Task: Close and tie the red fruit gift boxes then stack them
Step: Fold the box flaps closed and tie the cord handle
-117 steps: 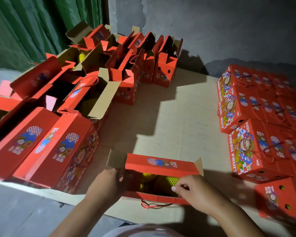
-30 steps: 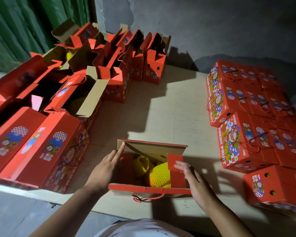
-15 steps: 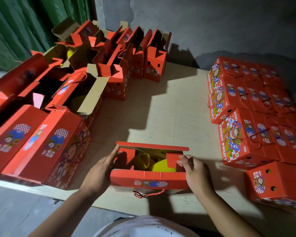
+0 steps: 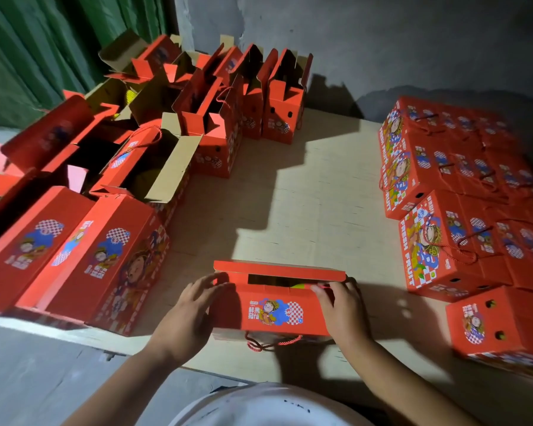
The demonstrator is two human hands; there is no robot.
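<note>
- Red gift box (image 4: pixel 274 312): lies on its side near front edge of the board table (image 4: pixel 305 186), between the two hands. Near top flap, w/ printed cartoon label, is folded down over most of the opening; far flap (image 4: pixel 277 270) stands a little raised behind it. A dark slot is left open between the two flaps, w/ a bit of yellow fruit (image 4: pixel 299 285) showing thru.
- Left hand (image 4: pixel 188 315): at box's left end, fingers loosely curved round the corner, fingertips touching the upper left edge near the far flap.
- Right hand (image 4: pixel 340 312): at box's right end, palm over the near flap's corner, fingers curled onto the flap's upper edge by the slot. Hands are well apart, one per end of the box.
- Rope handle (image 4: pixel 271 342): red cord, hangs loose from box's near side onto the table.
- Open boxes (image 4: pixel 216 118): group at back left, flaps up, some w/ brown inner card showing.
- Big boxes (image 4: pixel 74 247): two larger red cartons at left, lying flat, touching side by side.
- Closed boxes (image 4: pixel 437 241): right side, packed in rows, cord handles on top, "FRESH FRUIT" lettering on end faces; far ones blurred.
- Green curtain (image 4: pixel 43 41): upper left, beside a grey wall (image 4: pixel 382 35).
</note>
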